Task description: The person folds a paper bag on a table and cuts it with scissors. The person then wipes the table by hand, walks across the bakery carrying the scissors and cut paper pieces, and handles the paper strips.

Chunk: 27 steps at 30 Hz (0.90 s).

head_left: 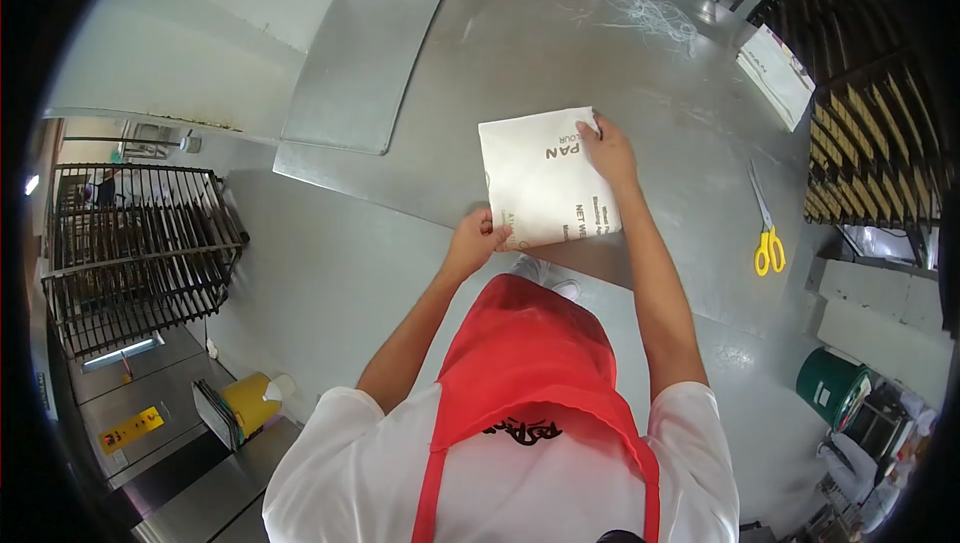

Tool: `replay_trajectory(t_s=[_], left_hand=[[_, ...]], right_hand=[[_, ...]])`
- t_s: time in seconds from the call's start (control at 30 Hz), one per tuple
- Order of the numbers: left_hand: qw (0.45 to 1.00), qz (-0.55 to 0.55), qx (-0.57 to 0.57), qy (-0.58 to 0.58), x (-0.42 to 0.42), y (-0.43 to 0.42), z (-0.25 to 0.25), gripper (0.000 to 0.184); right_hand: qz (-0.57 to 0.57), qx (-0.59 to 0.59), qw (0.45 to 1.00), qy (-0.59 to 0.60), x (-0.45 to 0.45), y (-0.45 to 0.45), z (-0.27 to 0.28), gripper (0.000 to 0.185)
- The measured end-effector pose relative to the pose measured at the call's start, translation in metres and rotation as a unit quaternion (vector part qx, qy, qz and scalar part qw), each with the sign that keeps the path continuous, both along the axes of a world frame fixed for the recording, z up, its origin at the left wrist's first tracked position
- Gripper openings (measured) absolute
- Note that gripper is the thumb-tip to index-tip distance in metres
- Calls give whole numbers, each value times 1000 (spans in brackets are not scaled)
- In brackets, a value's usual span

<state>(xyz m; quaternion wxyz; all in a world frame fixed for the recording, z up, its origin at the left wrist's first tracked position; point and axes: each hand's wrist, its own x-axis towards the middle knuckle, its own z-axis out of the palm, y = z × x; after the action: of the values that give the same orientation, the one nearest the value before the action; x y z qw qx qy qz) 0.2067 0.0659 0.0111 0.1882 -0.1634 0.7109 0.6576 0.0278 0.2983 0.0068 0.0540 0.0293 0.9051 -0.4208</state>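
White paper bag (540, 178), folded flat into a rough rectangle, is in both hands at the near edge of the metal table (500, 63). Brown print on the face, "PAN" and "NET WE" readable, lettering running in different directions.

Left hand (484, 239): gripping the bag's near left corner, thumb on the printed face, fingers curled in at the edge. Right hand (609, 151): grasping the far right corner, thumb on top, fingers round the side. Near left corner of the bag sticks out past the table edge. Can't tell from this angle if the rest touches the tabletop or sits just above it.

On the table: scissors (768, 243) to the right of the bag, well apart, yellow handles toward the person, blades pointing away. Loose tangle of pale string (658, 19) toward the far side. White printed paper stack (776, 78) at the far right, beside the dark rack (868, 148). Flat metal sheet (365, 68) lies on the left part.

Off the table: second rack (140, 248) on the left, yellow container (248, 401) at lower left, green bucket (832, 385) at lower right. Person wears a red apron (530, 343) over a white shirt (345, 458); pale shoes (564, 289) show below the table edge.
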Motion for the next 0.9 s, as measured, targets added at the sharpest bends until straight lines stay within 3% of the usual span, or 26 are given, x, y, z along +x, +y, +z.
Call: replay_trajectory(t_s=[0.07, 0.13, 0.23, 0.43, 0.57, 0.63, 0.9], left_hand=[[1000, -7, -15, 16, 2, 1, 0, 28], [988, -30, -146, 36, 4, -1, -1, 24], [979, -32, -199, 36, 4, 0, 2, 23], [986, -42, -162, 20, 3, -1, 10, 23], [990, -51, -135, 6, 4, -1, 16, 23], [994, -36, -108, -1, 3, -4, 9, 22], [997, -42, -71, -8, 3, -10, -1, 21]], right_hand=[[1, 8, 1000, -1, 2, 0, 3, 50], [4, 19, 999, -29, 6, -2, 19, 48], [-9, 30, 999, -19, 5, -3, 12, 49], [33, -157, 981, -110, -7, 20, 11, 58], [37, -113, 989, -85, 15, 35, 23, 52], [36, -77, 996, -16, 31, 38, 29, 44], [6, -57, 998, 31, 59, 35, 15, 28]])
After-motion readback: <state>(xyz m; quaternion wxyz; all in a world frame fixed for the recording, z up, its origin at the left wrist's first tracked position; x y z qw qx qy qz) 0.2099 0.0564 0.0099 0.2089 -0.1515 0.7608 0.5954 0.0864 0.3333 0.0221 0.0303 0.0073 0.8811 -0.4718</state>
